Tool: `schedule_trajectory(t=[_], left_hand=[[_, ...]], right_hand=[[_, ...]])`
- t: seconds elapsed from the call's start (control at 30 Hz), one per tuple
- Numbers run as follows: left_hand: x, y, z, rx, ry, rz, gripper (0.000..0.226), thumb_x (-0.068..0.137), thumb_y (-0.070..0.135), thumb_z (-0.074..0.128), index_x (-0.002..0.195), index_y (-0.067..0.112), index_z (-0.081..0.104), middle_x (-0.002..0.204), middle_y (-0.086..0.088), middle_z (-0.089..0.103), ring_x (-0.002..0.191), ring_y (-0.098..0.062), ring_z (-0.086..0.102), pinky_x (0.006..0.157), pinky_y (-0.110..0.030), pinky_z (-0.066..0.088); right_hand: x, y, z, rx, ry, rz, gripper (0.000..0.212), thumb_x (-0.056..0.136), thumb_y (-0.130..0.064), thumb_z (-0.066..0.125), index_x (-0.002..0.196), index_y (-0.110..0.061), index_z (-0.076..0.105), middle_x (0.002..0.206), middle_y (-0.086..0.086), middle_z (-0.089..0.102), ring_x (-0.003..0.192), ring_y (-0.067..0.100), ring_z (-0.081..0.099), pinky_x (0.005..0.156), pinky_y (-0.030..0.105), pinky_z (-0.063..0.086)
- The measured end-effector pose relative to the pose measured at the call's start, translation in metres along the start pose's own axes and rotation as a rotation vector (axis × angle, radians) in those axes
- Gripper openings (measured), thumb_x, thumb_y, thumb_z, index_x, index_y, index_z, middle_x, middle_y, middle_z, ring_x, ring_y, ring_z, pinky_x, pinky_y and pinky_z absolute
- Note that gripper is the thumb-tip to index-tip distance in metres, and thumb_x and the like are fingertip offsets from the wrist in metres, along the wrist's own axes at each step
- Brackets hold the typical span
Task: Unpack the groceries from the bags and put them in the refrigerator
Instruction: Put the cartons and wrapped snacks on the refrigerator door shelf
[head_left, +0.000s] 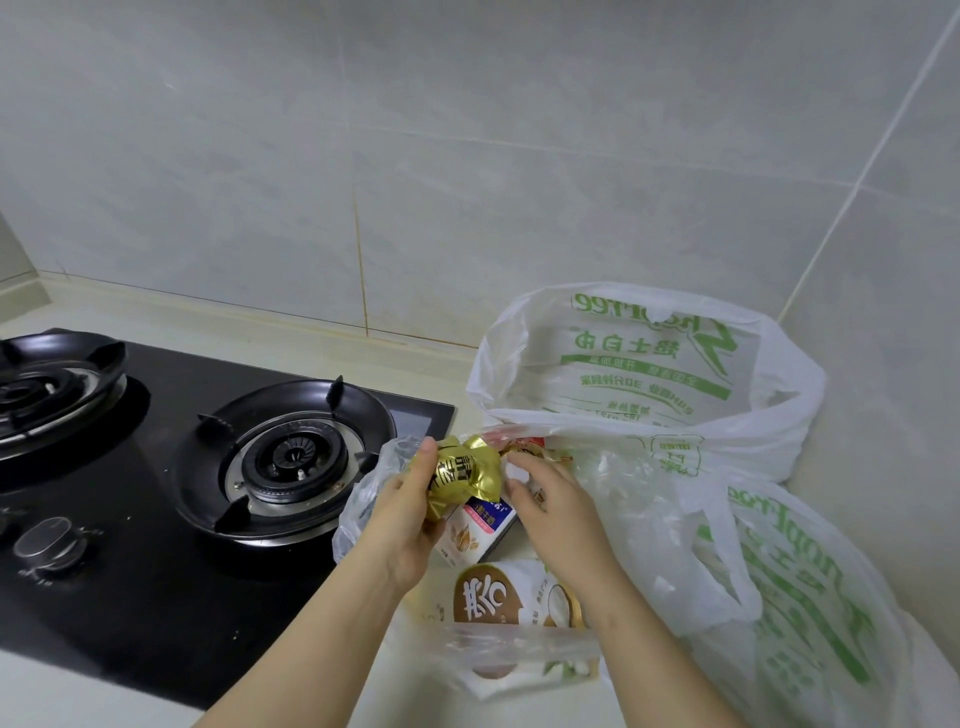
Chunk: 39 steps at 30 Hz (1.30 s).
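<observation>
My left hand (410, 512) grips a crinkled gold foil packet (460, 475) just above the mouth of a clear plastic bag (613, 488) on the counter. My right hand (553, 501) reaches into that bag beside the packet; what its fingertips touch is hidden. Below the packet lies a white carton with a blue and pink label (480, 530). Nearer to me a white and brown pouch (514, 603) lies flat in clear plastic. Two white bags with green print stand to the right, one at the back (644, 358) and one at the front (800, 597).
A black gas hob (156, 519) with two burners fills the left of the pale counter (62, 691); its right burner (291, 457) sits close to my left hand. Grey tiled walls (467, 156) meet in a corner behind the bags.
</observation>
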<state>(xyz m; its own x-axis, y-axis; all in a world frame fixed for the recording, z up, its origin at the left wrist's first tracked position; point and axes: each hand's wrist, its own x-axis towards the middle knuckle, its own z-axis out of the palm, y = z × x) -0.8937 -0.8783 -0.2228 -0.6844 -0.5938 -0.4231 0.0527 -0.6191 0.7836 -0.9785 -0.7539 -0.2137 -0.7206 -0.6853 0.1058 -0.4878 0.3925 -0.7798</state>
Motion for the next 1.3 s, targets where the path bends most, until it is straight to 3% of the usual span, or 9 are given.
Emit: schedule_trajectory(t=[0.17, 0.27, 0.37, 0.47, 0.57, 0.67, 0.87, 1.17, 1.3], left_hand=[[-0.006, 0.001, 0.002, 0.038, -0.032, 0.158, 0.046, 0.080, 0.034, 0.065, 0.114, 0.007, 0.048, 0.104, -0.015, 0.066, 0.086, -0.020, 0.067, 0.068, -0.027, 0.056], [-0.011, -0.001, 0.007, 0.232, 0.018, 0.293, 0.029, 0.086, 0.034, 0.060, 0.102, 0.014, 0.047, 0.102, -0.013, 0.063, 0.091, -0.021, 0.065, 0.078, -0.030, 0.055], [-0.017, -0.002, 0.011, 0.378, 0.042, 0.414, 0.014, 0.093, 0.030, 0.053, 0.094, 0.019, 0.045, 0.095, -0.003, 0.058, 0.080, -0.006, 0.058, 0.057, -0.007, 0.047], [-0.020, 0.002, 0.011, 0.495, -0.003, 0.478, 0.011, 0.093, 0.029, 0.052, 0.094, 0.020, 0.046, 0.097, -0.005, 0.056, 0.073, 0.000, 0.058, 0.052, -0.006, 0.044], [-0.017, 0.004, 0.006, 0.630, -0.038, 0.532, 0.009, 0.091, 0.031, 0.054, 0.091, 0.023, 0.050, 0.101, -0.006, 0.057, 0.080, -0.007, 0.057, 0.061, -0.010, 0.048], [-0.011, 0.001, 0.002, 0.789, -0.127, 0.605, 0.011, 0.092, 0.029, 0.054, 0.086, 0.021, 0.057, 0.093, -0.002, 0.061, 0.087, -0.018, 0.059, 0.082, -0.036, 0.051], [-0.008, -0.013, 0.001, 1.007, -0.163, 0.709, 0.013, 0.088, 0.022, 0.048, 0.080, 0.026, 0.059, 0.096, 0.005, 0.061, 0.097, -0.014, 0.055, 0.087, -0.029, 0.042], [0.001, -0.002, 0.004, 1.000, -0.005, 0.525, 0.048, 0.090, 0.013, 0.058, 0.134, 0.014, 0.040, 0.127, 0.006, 0.046, 0.120, -0.010, 0.041, 0.096, -0.023, 0.034], [0.003, 0.003, 0.011, 0.929, -0.110, 0.403, 0.065, 0.085, 0.009, 0.065, 0.138, 0.017, 0.029, 0.114, 0.010, 0.048, 0.089, -0.001, 0.049, 0.069, -0.014, 0.043]], right_hand=[[-0.006, -0.014, -0.001, 0.302, -0.061, 0.109, 0.042, 0.096, -0.045, 0.036, 0.134, -0.030, 0.046, 0.125, -0.016, 0.048, 0.113, -0.001, 0.042, 0.094, 0.018, 0.032], [-0.006, -0.017, 0.002, 0.322, -0.085, 0.102, 0.038, 0.089, -0.038, 0.058, 0.125, -0.032, 0.048, 0.117, -0.017, 0.053, 0.107, 0.000, 0.050, 0.079, 0.010, 0.038], [-0.005, -0.014, 0.005, 0.343, -0.069, 0.138, 0.036, 0.079, -0.027, 0.073, 0.107, -0.028, 0.051, 0.102, -0.015, 0.060, 0.095, -0.002, 0.056, 0.068, 0.010, 0.040], [-0.008, -0.010, 0.006, 0.468, -0.064, 0.139, 0.030, 0.079, -0.021, 0.073, 0.103, -0.028, 0.056, 0.100, -0.013, 0.066, 0.092, -0.001, 0.061, 0.068, 0.010, 0.043], [-0.012, -0.006, 0.009, 0.625, -0.052, 0.133, 0.029, 0.082, -0.016, 0.069, 0.104, -0.032, 0.058, 0.104, -0.010, 0.068, 0.098, 0.003, 0.063, 0.077, 0.015, 0.047], [-0.010, -0.003, 0.010, 0.792, -0.005, 0.187, 0.021, 0.087, -0.017, 0.063, 0.106, -0.025, 0.061, 0.104, -0.002, 0.069, 0.095, 0.008, 0.065, 0.078, 0.019, 0.049], [-0.005, 0.008, 0.015, 0.926, 0.139, 0.387, 0.024, 0.093, -0.018, 0.056, 0.116, -0.015, 0.060, 0.110, 0.009, 0.068, 0.104, 0.026, 0.063, 0.094, 0.048, 0.049], [-0.002, 0.029, 0.005, 0.947, 0.233, 0.502, 0.019, 0.093, -0.020, 0.056, 0.108, -0.008, 0.058, 0.103, 0.017, 0.066, 0.092, 0.032, 0.066, 0.086, 0.055, 0.052], [0.001, 0.033, 0.004, 0.948, 0.242, 0.522, 0.012, 0.093, -0.019, 0.056, 0.099, -0.009, 0.059, 0.101, 0.019, 0.066, 0.090, 0.032, 0.066, 0.084, 0.052, 0.054]])
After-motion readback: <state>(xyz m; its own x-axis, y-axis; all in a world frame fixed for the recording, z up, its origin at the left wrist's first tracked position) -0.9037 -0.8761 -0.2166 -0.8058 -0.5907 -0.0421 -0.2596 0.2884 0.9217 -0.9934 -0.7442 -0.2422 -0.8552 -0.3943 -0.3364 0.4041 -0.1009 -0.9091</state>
